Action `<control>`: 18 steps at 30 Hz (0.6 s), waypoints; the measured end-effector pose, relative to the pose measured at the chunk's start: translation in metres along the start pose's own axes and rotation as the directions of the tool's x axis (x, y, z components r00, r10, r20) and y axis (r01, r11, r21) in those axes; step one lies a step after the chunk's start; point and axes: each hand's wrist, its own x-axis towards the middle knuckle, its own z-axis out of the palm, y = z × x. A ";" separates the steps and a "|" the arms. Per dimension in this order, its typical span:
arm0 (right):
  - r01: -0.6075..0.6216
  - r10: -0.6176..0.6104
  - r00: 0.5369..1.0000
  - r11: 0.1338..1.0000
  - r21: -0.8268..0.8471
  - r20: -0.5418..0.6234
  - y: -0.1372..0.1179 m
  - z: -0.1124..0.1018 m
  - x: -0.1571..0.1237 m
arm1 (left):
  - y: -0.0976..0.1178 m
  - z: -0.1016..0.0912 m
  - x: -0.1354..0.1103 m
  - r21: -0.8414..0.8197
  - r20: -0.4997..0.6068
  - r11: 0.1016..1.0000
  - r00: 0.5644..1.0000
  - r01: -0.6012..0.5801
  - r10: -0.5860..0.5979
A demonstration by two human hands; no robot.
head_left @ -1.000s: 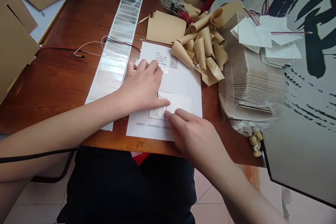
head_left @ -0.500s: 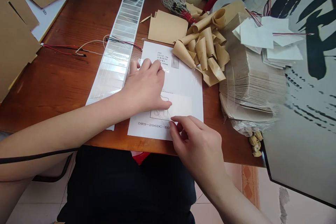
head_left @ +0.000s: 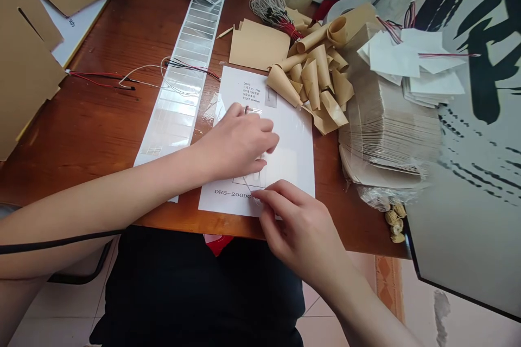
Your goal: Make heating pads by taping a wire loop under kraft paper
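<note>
A: Where is the wire?

B: It is over the sheet, at the end near the person. It slants from by the left hand to the right hand.

A: What is the right hand like?

B: Its fingertips are close together at the wire. It looks like a little pinch.

A: And the left hand?

B: It is over the middle of the sheet, with its fingers curled. I can't see under it, so I can't tell if it holds anything. A small dark bit pokes out past its far side. I can't tell if that is part of the wire.

A: Is the wire heavy?

B: I don't think so. It is thin like thread, so I guess it is very light and bendy. It may be smooth and slip away.

A: Could it break?

B: Maybe, with a hard tug or a sharp fold. A soft pull seems best.

A: Where is a good spot to hold it?

B: Near its end, with thumb and finger tips. The sheet looks light too, and might slide on the table, so press its flat part gently.
</note>
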 end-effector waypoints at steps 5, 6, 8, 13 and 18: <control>0.005 -0.004 1.000 1.000 0.022 -0.026 0.003 -0.002 -0.001 | -0.004 0.006 0.001 -0.077 -0.006 0.990 0.993 -0.121 0.121; 0.002 -0.002 1.000 1.000 0.031 -0.028 0.004 -0.002 -0.001 | -0.005 0.006 0.001 -0.086 -0.013 0.989 0.992 -0.124 0.123; 0.001 0.001 1.000 0.998 0.066 -0.029 0.006 -0.003 -0.001 | -0.005 0.006 0.000 -0.103 -0.011 0.988 0.993 -0.115 0.115; 0.004 0.010 0.995 0.990 0.144 -0.100 0.022 -0.013 0.007 | -0.007 0.005 0.001 -0.188 0.016 0.978 0.996 -0.086 0.091; -0.099 0.108 0.990 0.990 0.096 -0.087 0.047 -0.031 0.035 | -0.010 -0.005 0.001 -0.366 -0.004 0.930 1.000 -0.021 0.022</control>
